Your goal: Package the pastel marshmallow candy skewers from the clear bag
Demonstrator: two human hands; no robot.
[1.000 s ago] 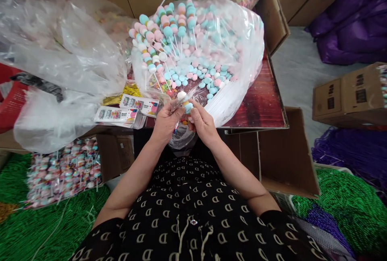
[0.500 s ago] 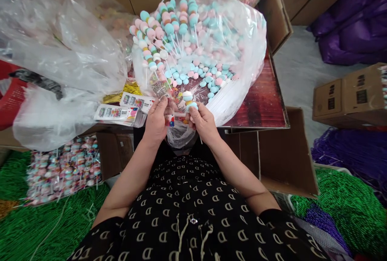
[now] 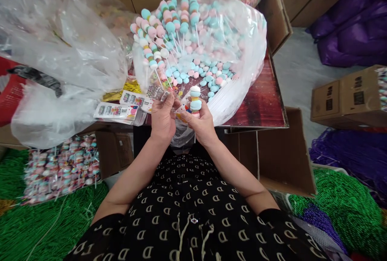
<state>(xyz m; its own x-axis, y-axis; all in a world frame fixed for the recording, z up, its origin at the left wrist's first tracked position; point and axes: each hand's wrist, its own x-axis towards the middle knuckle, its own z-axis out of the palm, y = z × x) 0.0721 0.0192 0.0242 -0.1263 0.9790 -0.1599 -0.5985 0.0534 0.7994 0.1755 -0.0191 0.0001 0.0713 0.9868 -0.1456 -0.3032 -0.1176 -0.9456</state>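
Note:
My right hand (image 3: 204, 127) is closed on a candy skewer (image 3: 196, 104), held upright with white, yellow, blue and pink pieces; its white stick shows below the hand. My left hand (image 3: 163, 119) pinches a small clear printed bag (image 3: 182, 109), whose printed end lies beside the skewer near my right fingers. Whether the skewer is inside the bag or beside it I cannot tell. Left of my left hand is a stack of printed bags (image 3: 116, 112). Just beyond both hands, loose blue and pink candies (image 3: 181, 76) lie on the table.
A large clear bag (image 3: 252, 57) of candies covers much of the red table (image 3: 266, 104). Finished-looking skewers (image 3: 169, 29) lean across it. Gold ties (image 3: 130, 88) lie left. Cardboard boxes (image 3: 284, 148) stand below right, and a box of wrapped skewers (image 3: 63, 168) sits below left.
My right hand has turned the skewer upright and raised it a little. My left hand has moved slightly right, and the printed bag has shifted right toward the skewer.

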